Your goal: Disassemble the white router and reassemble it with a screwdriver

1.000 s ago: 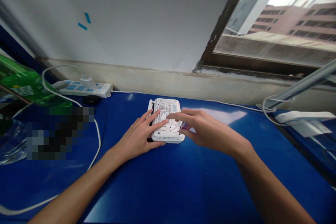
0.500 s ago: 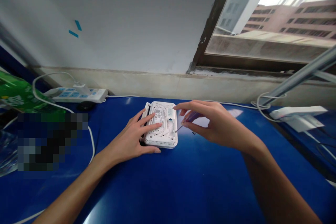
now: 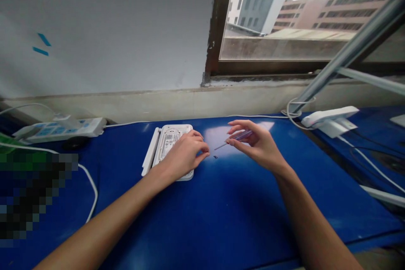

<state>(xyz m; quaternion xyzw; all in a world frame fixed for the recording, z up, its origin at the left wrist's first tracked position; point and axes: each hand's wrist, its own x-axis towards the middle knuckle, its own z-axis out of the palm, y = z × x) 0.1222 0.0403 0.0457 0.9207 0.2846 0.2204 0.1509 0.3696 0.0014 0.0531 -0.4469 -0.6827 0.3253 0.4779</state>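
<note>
Head camera looked down on a blue desk (image 3: pixel 253 219) with a white router (image 3: pixel 172 139) lying just left of the middle, its perforated underside and printed label facing up and two flat white antennas (image 3: pixel 150 152) folded along its left edge. The left hand (image 3: pixel 185 156) lay palm down on the router's lower right part, fingers loosely together and slightly curled, pressing on it without gripping any edge. At the router's 3 o'clock, well clear of it, the right hand (image 3: pixel 256 143) was half closed, its thumb and fingertips pinching a slim screwdriver (image 3: pixel 238 137) with a translucent bluish handle. The shaft pointed toward 9 o'clock, and its tip hung above the desk. A tiny dark screw (image 3: pixel 215 157) lay on the desk just below that tip, near the left hand's fingers. At 9 o'clock from the router sat a white power strip (image 3: pixel 60 130) with a plug in it and a white cable (image 3: pixel 90 181) curving down from it. At 2 o'clock a white plastic unit (image 3: pixel 329 117) lay by a grey metal pole (image 3: pixel 357 38), below a window (image 3: pixel 284 17). A pixelated patch (image 3: pixel 31 194) hid the desk's lower left.
</note>
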